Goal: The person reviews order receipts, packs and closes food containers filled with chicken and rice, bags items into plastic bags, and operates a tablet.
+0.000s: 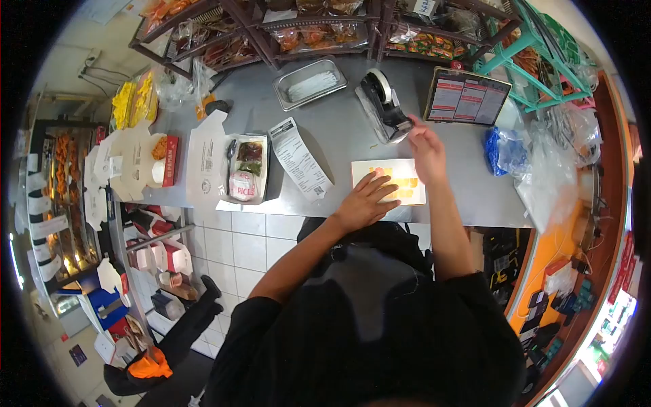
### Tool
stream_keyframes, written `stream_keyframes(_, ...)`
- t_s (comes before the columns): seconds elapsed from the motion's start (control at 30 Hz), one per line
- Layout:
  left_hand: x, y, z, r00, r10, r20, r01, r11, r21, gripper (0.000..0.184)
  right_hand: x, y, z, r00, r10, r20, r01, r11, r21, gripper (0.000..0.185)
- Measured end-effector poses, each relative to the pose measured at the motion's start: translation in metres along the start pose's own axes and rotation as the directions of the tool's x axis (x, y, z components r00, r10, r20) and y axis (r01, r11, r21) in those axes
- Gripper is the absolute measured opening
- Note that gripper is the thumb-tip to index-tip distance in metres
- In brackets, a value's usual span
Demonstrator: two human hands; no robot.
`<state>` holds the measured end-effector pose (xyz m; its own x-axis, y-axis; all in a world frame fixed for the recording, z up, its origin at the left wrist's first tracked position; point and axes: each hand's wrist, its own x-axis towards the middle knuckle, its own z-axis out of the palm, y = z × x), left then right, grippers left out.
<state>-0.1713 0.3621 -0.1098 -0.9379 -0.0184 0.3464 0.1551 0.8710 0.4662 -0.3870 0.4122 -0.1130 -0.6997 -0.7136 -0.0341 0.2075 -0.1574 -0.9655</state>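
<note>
My left hand (366,202) lies with its fingers spread on a small white and yellow box (407,183) near the counter's front edge. Above the box's right side is my right hand (428,152), its fingertips at the cutting end of a black tape dispenser (384,105); whether they pinch a piece of tape is too small to tell. Left of the box a long printed receipt (300,159) lies on the steel counter. Beside it stands an open meal box (247,169) with a wrapped rice pack and sauce packets.
A metal tray (310,84) and a tablet (468,97) stand at the back, below shelves of packets. Another open box (163,161) is at the left. Plastic bags (542,163) lie at the right. A person (152,363) in black and orange is at the lower left.
</note>
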Motion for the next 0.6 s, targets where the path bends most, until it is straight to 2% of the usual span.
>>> stream_keyframes(0.03, 0.0, 0.0, 0.0, 1.0, -0.008, 0.011, 0.008, 1.0, 0.008, 0.044, -0.006, 0.014, -0.003, 0.992, -0.117, -0.035, 0.11, 0.979, -0.174, 0.016)
stream_keyframes(0.07, 0.0, 0.0, 0.0, 1.0, -0.012, -0.008, 0.012, 1.0, 0.028, 0.044, -0.01, 0.005, 0.007, 0.974, -0.211, -0.078, 0.135, 0.826, -0.547, 0.015)
stream_keyframes(0.1, 0.0, -0.001, -0.001, 1.0, -0.012, -0.022, 0.013, 0.999, 0.045, 0.045, -0.015, -0.003, 0.018, 0.947, -0.311, -0.083, 0.105, 0.543, -0.833, 0.014)
stream_keyframes(0.13, 0.0, 0.001, 0.002, 1.0, -0.008, -0.029, 0.01, 0.998, 0.056, 0.045, -0.023, -0.015, 0.026, 0.915, -0.399, -0.053, 0.02, 0.176, -0.984, 0.014)
stream_keyframes(0.17, 0.002, 0.002, 0.001, 0.998, -0.018, -0.054, 0.022, 0.997, 0.069, 0.045, -0.023, -0.023, 0.031, 0.899, -0.43, -0.081, -0.019, 0.147, -0.989, 0.014)
stream_keyframes(0.27, 0.002, 0.004, -0.001, 0.998, -0.048, -0.041, 0.05, 0.997, 0.06, 0.045, -0.027, -0.036, 0.02, 0.944, -0.296, -0.143, -0.056, 0.283, -0.957, 0.015)
stream_keyframes(0.37, 0.002, 0.003, 0.001, 0.997, -0.035, -0.068, 0.04, 0.997, 0.069, 0.045, -0.031, -0.035, 0.007, 0.965, -0.134, -0.227, -0.163, 0.374, -0.913, 0.014)
stream_keyframes(0.47, 0.003, 0.003, 0.002, 0.996, -0.031, -0.078, 0.038, 0.996, 0.085, 0.045, -0.03, -0.03, 0.008, 0.949, -0.126, -0.288, -0.226, 0.366, -0.903, 0.013)
stream_keyframes(0.57, 0.0, 0.005, 0.002, 0.997, -0.036, -0.066, 0.042, 0.994, 0.096, 0.045, -0.018, -0.026, -0.002, 0.984, 0.13, -0.124, -0.162, 0.346, -0.924, 0.013)
stream_keyframes(0.6, 0.0, 0.005, 0.001, 0.998, -0.034, -0.055, 0.039, 0.995, 0.093, 0.045, -0.022, -0.024, -0.006, 0.99, 0.037, -0.138, -0.14, 0.432, -0.891, 0.014)
